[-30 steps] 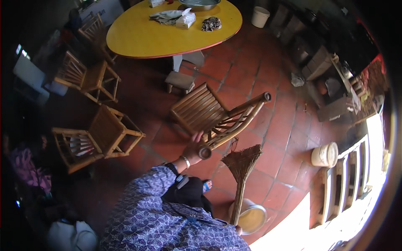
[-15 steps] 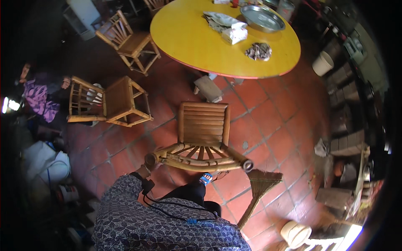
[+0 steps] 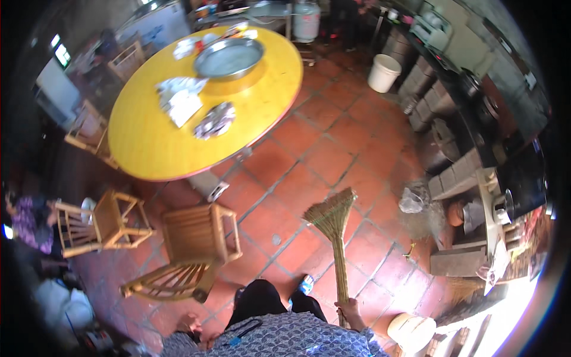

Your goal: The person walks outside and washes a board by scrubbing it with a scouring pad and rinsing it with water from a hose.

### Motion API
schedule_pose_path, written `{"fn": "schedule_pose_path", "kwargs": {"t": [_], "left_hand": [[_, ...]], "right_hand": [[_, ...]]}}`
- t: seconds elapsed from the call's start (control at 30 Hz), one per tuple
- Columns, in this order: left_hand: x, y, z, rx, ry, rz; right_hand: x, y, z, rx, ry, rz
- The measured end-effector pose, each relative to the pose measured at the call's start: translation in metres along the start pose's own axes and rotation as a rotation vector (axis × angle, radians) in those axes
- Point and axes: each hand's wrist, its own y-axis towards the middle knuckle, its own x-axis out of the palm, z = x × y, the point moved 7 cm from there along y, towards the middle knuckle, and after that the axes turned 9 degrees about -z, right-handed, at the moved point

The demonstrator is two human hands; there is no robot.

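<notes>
My right hand [image 3: 351, 313] is closed round the handle of a straw broom [image 3: 339, 250]. The broom's fan-shaped bristles point away from me, over the red tiled floor. At the lower left, my left hand [image 3: 189, 323] hangs below a bamboo chair [image 3: 193, 235], apart from its backrest. It looks loosely open and holds nothing I can see, though its fingers are small and a little blurred.
A round yellow table [image 3: 140, 140] at the far left bears a metal basin [image 3: 229, 58] and crumpled wrappings. Another bamboo chair [image 3: 116, 220] stands left. A white bucket [image 3: 384, 73], a plastic bag [image 3: 411, 200] and a pale container [image 3: 411, 332] lie along the right.
My left hand has come off the chair's backrest. My right hand, unseen before, now grips the broom, whose bristles have swung forward. The view has turned right, shifting table and chairs leftward.
</notes>
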Motion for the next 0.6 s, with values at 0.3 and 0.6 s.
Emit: {"fn": "schedule_pose_path", "kwargs": {"t": [0.3, 0.6], "left_hand": [[0.073, 0.137, 0.204, -0.438, -0.442, 0.162], [-0.031, 0.304, 0.502, -0.263, -0.345, 0.219]], "right_hand": [[-0.085, 0.090, -0.146, -0.015, -0.089, -0.156], [-0.177, 0.197, -0.393, -0.235, -0.207, 0.036]]}}
